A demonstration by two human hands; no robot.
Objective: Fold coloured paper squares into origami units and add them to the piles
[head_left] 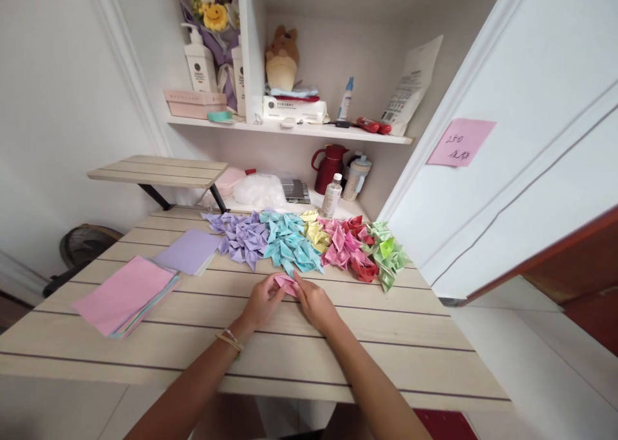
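Observation:
Between my two hands is a small folded piece of pink paper, held just above the middle of the table. My left hand pinches its left side, and my right hand grips its right side with the thumb on top. Parts of the paper are hidden by my fingers. Just beyond my hands lie heaps of folded paper pieces: purple, blue, yellow, pink, red and green. Left of my hands are a stack of pink-topped paper sheets and purple sheets.
The slatted wooden table meets a white shelf unit. A small raised stand is at the back left. Behind the heaps stand a clear bottle, a red jug and a tumbler. A pink note is on the right wall.

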